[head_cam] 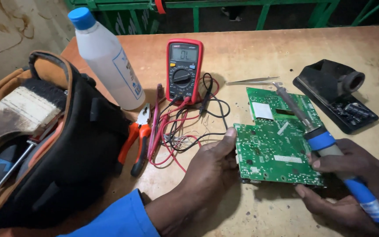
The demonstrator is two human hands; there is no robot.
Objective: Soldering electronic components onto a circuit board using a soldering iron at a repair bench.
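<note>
While the left hand point(213, 164) steadies the near edge of a flat green printed circuit board point(277, 147) lying solder-side up on the worn wooden counter point(259, 48), the right hand point(352, 180) is closed round a blue-handled soldering iron point(316, 136), its slim metal tip resting near the board's far half. It looks like the soldering is under way; the next touch calls for a firm board and a fine, exact tip placement. Whether the tip actually meets a joint is hard to tell. Left fingers lie spread, thumb pressed on the board. Nearby sit a red digital multimeter point(184, 70) with tangled leads, orange-handled pliers point(137, 142), steel tweezers point(253, 81) and a black iron stand point(336, 92).
</note>
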